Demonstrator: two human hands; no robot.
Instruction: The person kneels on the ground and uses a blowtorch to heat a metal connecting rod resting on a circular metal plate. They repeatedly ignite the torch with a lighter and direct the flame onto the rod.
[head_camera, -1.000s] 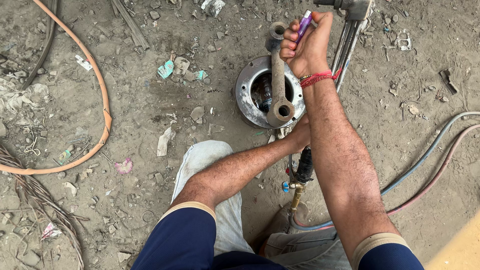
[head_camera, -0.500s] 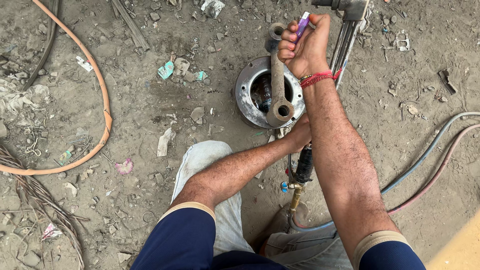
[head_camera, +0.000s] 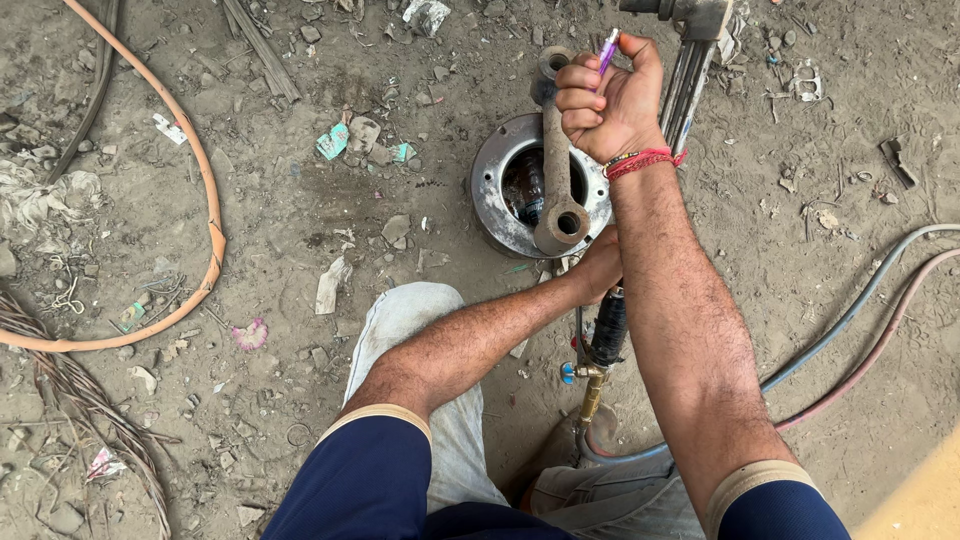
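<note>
Open dirt left of the metal ring (head_camera: 492, 190), rusty rod (head_camera: 556, 160) across its mouth, hoses (head_camera: 860, 320) crowding right

Right hand (head_camera: 607, 98) is a raised, closed fist; left hand (head_camera: 598, 268) reaches under the crossing right forearm.

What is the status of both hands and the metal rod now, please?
Right hand fisted around small purple item, beside rusty connecting rod. Left hand mostly hidden, at black torch handle. Rod lies across round metal housing. Nothing blocking.
</note>
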